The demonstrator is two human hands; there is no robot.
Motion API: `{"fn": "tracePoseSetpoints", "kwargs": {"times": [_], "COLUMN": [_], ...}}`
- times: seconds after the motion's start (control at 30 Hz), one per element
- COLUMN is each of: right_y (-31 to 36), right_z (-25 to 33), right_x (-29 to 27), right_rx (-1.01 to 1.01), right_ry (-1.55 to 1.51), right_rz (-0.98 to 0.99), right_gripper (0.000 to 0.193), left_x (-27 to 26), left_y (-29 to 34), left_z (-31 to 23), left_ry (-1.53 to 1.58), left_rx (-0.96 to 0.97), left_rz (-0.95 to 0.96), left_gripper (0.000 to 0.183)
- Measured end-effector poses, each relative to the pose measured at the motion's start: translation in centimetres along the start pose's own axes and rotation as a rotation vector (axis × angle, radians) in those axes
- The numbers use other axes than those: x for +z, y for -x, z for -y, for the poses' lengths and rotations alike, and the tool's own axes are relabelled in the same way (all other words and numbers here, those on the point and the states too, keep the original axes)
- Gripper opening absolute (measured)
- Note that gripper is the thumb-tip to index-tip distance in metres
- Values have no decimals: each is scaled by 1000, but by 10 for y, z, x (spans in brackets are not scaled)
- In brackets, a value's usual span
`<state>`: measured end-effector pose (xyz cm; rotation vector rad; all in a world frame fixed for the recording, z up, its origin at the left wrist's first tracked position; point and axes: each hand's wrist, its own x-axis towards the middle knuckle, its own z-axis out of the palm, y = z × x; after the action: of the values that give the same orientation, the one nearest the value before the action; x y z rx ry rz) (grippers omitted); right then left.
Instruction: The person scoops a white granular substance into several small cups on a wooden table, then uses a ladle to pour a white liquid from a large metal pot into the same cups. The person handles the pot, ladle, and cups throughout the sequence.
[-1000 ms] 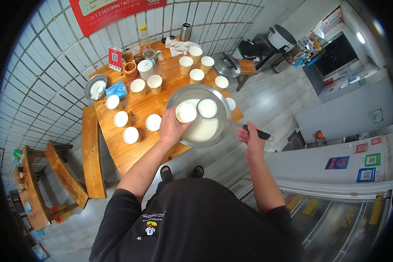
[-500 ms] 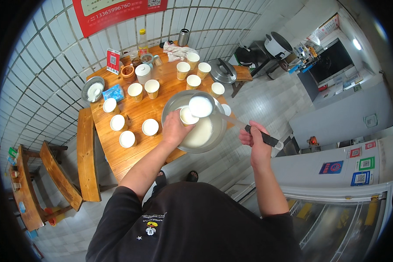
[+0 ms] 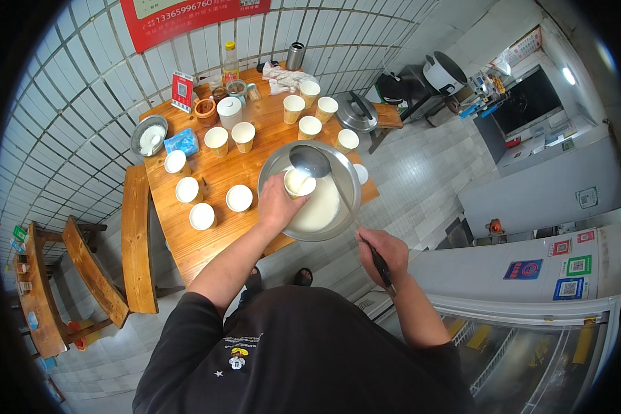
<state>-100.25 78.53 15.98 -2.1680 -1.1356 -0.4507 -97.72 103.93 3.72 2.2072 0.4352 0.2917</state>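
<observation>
My left hand is wrapped around a paper cup and holds it over a large metal bowl. White liquid lies in the bowl, and some white shows inside the cup. In my right hand is the black handle of a ladle. The ladle's metal head is tipped at the cup's mouth; its inside looks nearly drained. Several more paper cups stand on the wooden table, one just left of my left hand and another beyond the bowl's right rim.
Toward the back of the table are a white lidded jar, a brown pot, a yellow-capped bottle and a cloth. A bowl of white powder and a blue packet sit at left. Benches flank the table.
The ladle, full of white liquid half a second ago, has tilted over the cup and emptied. My right hand has moved left, turning the handle. My left hand keeps the cup in place.
</observation>
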Motion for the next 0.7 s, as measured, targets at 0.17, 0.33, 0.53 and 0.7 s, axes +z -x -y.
{"fn": "tracePoseSetpoints", "kwargs": {"times": [0.17,0.33,0.53,0.7], "right_y": [7,19,48,67], "right_z": [-12,-44,-60,-72], "right_x": [10,42,77,103], "right_rx": [86,213,267,823], "right_ry": [-16,-114,-106,-512], "right_rz": [-89,-73,14,-102], "right_gripper": [24,24,24,24], "left_x": [-4,-13,-22,-25], "left_y": [5,10,13,15], "left_z": [6,14,18,19], "left_ry": [24,28,18,7], "left_rx": [-4,28,64,72], "left_rz": [-30,-42,-62,-47], "left_gripper": [74,73,71,72]}}
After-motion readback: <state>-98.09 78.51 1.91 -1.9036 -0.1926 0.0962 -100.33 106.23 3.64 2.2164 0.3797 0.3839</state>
